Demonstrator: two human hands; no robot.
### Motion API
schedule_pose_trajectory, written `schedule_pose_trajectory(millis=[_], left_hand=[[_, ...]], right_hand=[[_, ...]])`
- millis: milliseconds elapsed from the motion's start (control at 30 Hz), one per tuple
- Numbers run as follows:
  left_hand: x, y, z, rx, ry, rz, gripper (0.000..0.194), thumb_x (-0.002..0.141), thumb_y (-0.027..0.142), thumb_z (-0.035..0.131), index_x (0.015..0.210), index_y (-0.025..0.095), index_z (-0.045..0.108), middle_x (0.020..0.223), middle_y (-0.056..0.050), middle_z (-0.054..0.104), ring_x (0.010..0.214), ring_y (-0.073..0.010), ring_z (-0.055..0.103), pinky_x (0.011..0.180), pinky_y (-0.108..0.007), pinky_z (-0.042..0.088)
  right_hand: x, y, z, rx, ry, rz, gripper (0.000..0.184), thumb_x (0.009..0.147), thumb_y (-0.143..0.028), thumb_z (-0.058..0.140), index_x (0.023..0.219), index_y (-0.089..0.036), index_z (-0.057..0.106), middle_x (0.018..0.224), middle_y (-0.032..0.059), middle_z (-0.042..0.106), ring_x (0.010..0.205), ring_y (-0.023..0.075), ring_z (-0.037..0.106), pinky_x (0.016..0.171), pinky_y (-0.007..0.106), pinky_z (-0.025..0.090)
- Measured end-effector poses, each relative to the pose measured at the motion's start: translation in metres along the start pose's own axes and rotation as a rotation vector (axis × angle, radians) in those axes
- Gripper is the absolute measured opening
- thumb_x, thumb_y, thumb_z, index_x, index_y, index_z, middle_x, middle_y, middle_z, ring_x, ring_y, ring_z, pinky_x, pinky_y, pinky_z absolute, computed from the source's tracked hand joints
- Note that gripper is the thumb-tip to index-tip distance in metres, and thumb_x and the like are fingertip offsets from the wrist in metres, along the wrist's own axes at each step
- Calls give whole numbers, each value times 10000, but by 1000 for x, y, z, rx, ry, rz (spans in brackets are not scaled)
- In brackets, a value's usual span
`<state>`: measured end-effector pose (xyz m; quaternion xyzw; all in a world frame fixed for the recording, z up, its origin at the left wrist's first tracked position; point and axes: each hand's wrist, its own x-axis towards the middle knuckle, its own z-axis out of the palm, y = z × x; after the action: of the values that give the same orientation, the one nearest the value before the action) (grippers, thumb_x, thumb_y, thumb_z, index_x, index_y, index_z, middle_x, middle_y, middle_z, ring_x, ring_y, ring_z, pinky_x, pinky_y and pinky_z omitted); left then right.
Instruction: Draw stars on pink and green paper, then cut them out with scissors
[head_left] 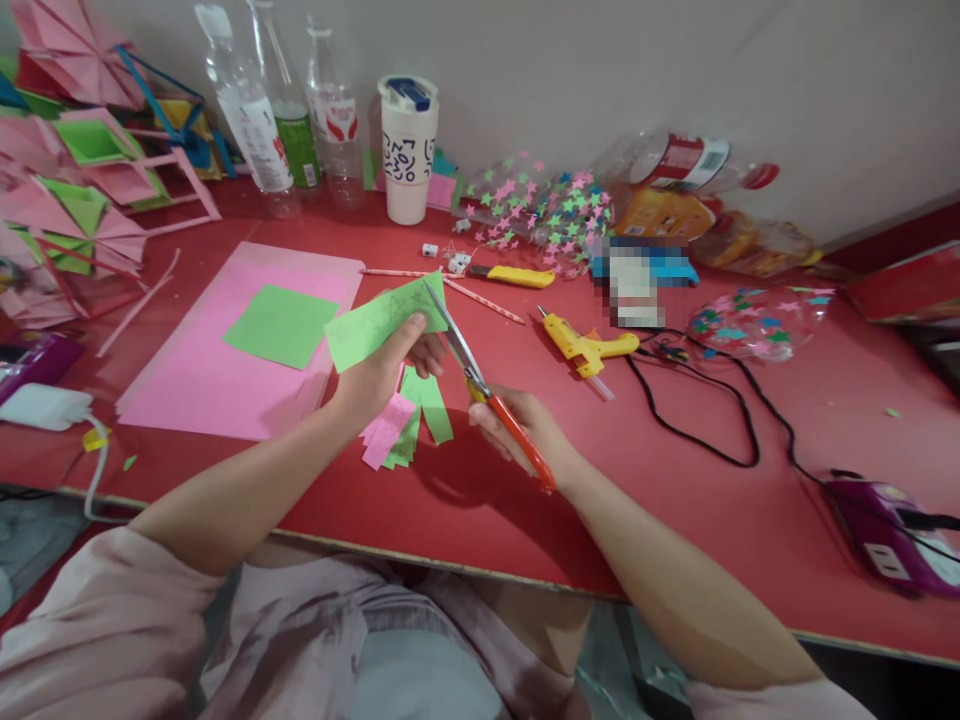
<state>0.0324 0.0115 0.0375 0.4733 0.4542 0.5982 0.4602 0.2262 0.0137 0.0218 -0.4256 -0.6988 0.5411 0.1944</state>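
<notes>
My left hand (397, 355) pinches a green paper strip (367, 328) with star outlines drawn along it, thumb on top. In my right hand (525, 435) is a pair of scissors (517, 440) with orange handles. Their blades (457, 340) point up and left, and the tip overlaps the strip's right end. Whether the blades are cutting into the paper I cannot tell. Below my left hand lie several green slips (435, 408) and pink slips (388, 430). To the left, a green paper sheet (283, 327) rests on a stack of pink sheets (202, 370).
Beyond my hands lie a yellow utility knife (517, 275) and striped straws (484, 300). A yellow glue gun (589, 345) sits right, near a black cord (697, 455) and purple power strip (892, 535). Bottles (247, 120), a tumbler (407, 150) and paper windmills (75, 220) stand at the back.
</notes>
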Motion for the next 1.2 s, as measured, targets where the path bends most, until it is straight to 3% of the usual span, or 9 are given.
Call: schedule_pose_trajectory(millis=[500, 733, 933, 1200], left_hand=[[0, -4, 1, -24, 23, -36, 417, 849, 502, 601, 570, 194, 562, 557, -27, 647, 576, -141, 660, 503, -253, 458], [1, -4, 2, -40, 35, -31, 416, 821, 508, 621, 554, 201, 533, 522, -2, 611, 503, -116, 608, 494, -254, 440], [1, -5, 2, -28, 37, -37, 412, 828, 502, 606, 553, 202, 542, 529, -9, 613, 515, -118, 611, 499, -258, 436], [1, -7, 1, -25, 41, -39, 430, 845, 514, 593, 555, 203, 532, 529, -13, 612, 555, -134, 647, 501, -258, 450]], right_hand=[[2, 0, 1, -8, 18, 25, 567, 728, -762, 587, 677, -226, 408, 532, -86, 304, 482, 75, 300, 491, 252, 230], [-4, -9, 3, 0, 53, 52, 536, 774, -732, 568, 696, -224, 416, 530, -88, 313, 477, 75, 304, 496, 254, 229], [2, -1, 1, -18, 23, 35, 579, 701, -770, 599, 667, -227, 402, 521, -89, 316, 472, 69, 296, 482, 249, 235], [-1, -7, 1, -7, 38, 57, 558, 722, -737, 608, 656, -231, 384, 526, -84, 329, 477, 70, 302, 488, 252, 235]])
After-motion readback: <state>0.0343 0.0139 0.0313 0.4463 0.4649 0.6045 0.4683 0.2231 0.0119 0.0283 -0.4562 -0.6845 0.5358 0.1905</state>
